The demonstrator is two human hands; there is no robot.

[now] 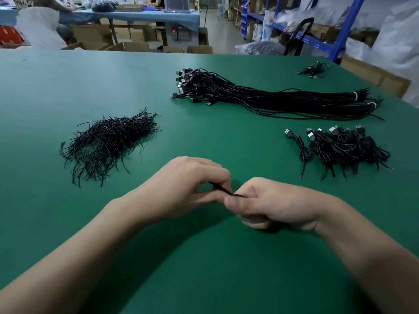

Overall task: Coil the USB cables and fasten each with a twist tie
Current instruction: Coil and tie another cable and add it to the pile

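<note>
Soft, even overhead light fills your green table [204, 279], bright and flat. Your left hand [190, 184] and right hand [276, 200] throw diffuse dark shadows onto the mat beneath them and beneath your forearms. The thin strand [226, 191] they pinch is slightly smeared. The wide lens bows the table's far edge and leans the shelving [340, 30] at right, where white bags [396, 41] wash out pale.
</note>
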